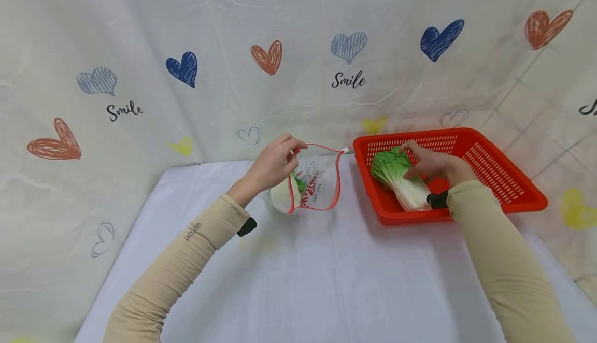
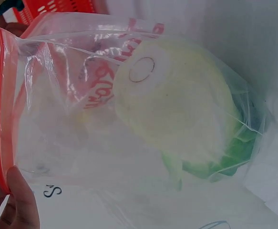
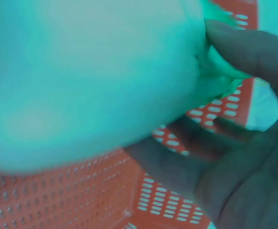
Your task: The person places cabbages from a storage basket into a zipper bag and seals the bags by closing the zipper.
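Observation:
My left hand (image 1: 275, 161) pinches the red zip edge of a clear zip bag (image 2: 57, 138), whose mouth stands wide open toward the right. Inside the bag lies a pale vegetable with green leaves (image 2: 177, 105), its round cut base facing the mouth. At the right, my right hand (image 1: 436, 166) grips a napa cabbage (image 1: 400, 181) in the red basket. In the right wrist view the thumb (image 3: 243, 50) lies over the leafy part and the fingers reach under it. The cabbage's white base points toward me.
The red perforated basket (image 1: 494, 169) stands at the right of the table, close beside the bag. A white cloth (image 1: 298, 275) covers the table. Behind it hangs a pale curtain (image 1: 298, 6) printed with hearts and words.

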Motion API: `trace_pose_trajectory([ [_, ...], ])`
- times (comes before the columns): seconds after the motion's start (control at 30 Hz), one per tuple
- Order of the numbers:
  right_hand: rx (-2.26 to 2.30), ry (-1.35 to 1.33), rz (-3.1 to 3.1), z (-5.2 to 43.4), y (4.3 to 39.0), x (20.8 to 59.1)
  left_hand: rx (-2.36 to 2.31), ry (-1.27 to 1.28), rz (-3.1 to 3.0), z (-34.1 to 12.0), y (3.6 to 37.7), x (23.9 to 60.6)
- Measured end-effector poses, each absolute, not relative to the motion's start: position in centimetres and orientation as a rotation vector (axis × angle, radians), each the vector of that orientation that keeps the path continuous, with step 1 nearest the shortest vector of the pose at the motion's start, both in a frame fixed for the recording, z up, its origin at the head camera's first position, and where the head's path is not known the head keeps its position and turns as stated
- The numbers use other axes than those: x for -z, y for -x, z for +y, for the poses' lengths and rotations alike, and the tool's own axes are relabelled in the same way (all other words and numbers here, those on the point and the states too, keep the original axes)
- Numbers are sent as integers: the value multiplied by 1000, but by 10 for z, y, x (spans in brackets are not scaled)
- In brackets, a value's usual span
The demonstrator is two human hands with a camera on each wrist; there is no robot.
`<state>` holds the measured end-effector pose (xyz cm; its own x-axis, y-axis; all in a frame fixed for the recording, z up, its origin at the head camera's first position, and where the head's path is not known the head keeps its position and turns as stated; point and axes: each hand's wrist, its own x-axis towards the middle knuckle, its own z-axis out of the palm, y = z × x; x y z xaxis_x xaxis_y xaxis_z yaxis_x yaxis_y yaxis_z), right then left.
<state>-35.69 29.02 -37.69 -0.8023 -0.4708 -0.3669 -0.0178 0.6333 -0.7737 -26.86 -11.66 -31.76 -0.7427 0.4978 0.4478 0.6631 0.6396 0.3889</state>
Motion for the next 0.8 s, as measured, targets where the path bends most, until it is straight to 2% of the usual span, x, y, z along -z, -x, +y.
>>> trace_pose_trajectory([
  [0.2,941,544,2254,288,357,380,778,926,-2579,-117,269,318],
  [0.43,649,407,2201,287,351,368,754,928,-2581,-117,270,318],
  [0.8,700,359,2092,292,350,368,749,928,-2584,-120,270,318],
])
